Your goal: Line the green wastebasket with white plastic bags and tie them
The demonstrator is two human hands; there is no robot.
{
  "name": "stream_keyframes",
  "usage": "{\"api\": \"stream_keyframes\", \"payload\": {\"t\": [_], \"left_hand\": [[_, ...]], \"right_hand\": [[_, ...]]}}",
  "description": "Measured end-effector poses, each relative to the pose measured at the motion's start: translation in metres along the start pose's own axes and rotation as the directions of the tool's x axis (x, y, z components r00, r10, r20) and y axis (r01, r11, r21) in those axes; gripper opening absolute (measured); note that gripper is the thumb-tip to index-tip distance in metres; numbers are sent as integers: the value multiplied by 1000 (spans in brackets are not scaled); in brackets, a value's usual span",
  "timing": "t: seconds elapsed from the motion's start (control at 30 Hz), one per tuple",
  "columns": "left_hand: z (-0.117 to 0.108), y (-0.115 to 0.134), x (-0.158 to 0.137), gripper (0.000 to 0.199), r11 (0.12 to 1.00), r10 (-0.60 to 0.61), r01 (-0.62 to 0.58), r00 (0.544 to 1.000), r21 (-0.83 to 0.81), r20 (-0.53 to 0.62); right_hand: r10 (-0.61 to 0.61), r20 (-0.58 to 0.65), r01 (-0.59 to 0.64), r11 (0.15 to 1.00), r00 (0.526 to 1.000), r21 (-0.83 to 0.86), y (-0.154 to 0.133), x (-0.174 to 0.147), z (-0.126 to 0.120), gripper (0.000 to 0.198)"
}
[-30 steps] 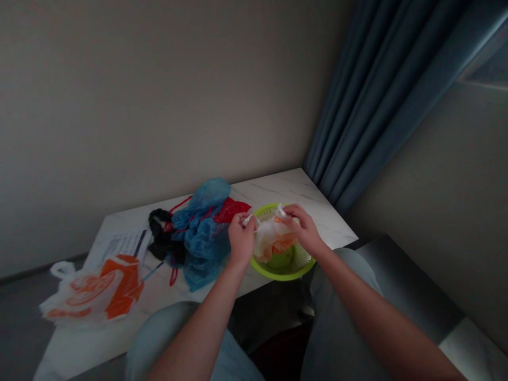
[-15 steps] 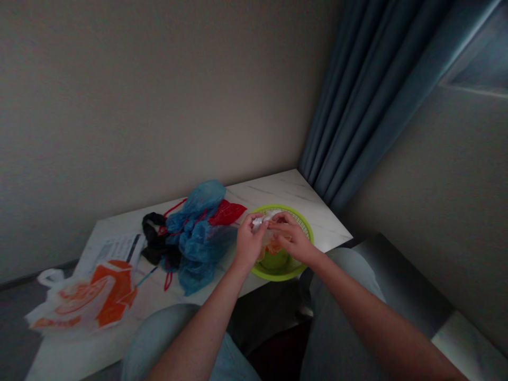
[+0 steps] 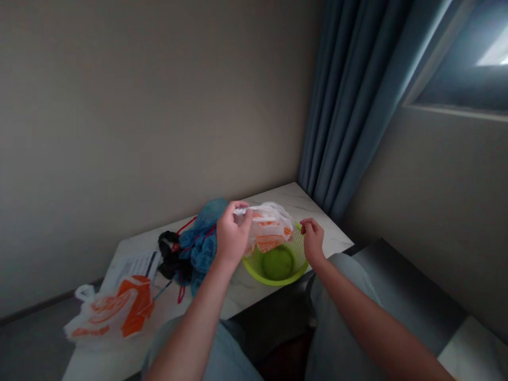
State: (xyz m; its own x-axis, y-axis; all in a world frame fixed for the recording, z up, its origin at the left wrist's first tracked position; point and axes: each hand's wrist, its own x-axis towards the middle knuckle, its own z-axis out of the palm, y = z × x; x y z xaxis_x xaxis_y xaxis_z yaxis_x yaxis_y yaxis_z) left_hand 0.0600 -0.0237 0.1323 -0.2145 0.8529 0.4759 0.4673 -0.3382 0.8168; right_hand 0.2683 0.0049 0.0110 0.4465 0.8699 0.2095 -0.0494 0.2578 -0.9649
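My left hand (image 3: 232, 233) is closed on one end of a white plastic bag (image 3: 272, 225) with orange print. The bag stretches out to the right, crumpled, above a lime-green plastic basket (image 3: 260, 278). Past the bag's far end, at the basket's right rim, my right hand (image 3: 313, 241) has its fingers curled together; what they pinch, if anything, is too small to tell. Through the gap under the bag the basket's green bottom shows.
Blue plastic bags (image 3: 202, 241) lie heaped left of my hands, beside a black bag (image 3: 169, 254). Another orange-and-white bag (image 3: 115, 307) and a printed sheet (image 3: 133, 267) lie on the marbled white table (image 3: 278, 193). A blue curtain (image 3: 337, 106) hangs behind the table's right corner.
My hands, together over the basket before, have moved apart. The bag, bunched between them earlier, now hangs spread from my left hand. The view has shifted a little to the left.
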Motion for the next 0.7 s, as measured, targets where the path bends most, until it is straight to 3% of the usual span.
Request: {"api": "stream_keyframes", "payload": {"t": [0.13, 0.27, 0.4, 0.53, 0.7], "left_hand": [[-48, 38, 3, 14, 975, 112, -107, 994, 195, -18], [-93, 57, -20, 15, 905, 219, -211, 975, 369, 21], [-137, 58, -64, 27, 799, 228, -213, 973, 563, 43], [-186, 44, -118, 31, 677, 181, -178, 981, 714, 72], [-240, 20, -193, 31, 709, 105, -143, 990, 691, 98]], "right_hand": [[-118, 208, 137, 987, 971, -79, -7, -14, -1, 13], [-219, 447, 308, 941, 868, -138, -28, -47, 3, 13], [-236, 663, 389, 917, 710, -90, -55, -101, 11, 20], [-175, 806, 339, 940, 566, -34, -77, -162, 24, 36], [-135, 918, 276, 961, 372, 29, -93, -234, 49, 61]]}}
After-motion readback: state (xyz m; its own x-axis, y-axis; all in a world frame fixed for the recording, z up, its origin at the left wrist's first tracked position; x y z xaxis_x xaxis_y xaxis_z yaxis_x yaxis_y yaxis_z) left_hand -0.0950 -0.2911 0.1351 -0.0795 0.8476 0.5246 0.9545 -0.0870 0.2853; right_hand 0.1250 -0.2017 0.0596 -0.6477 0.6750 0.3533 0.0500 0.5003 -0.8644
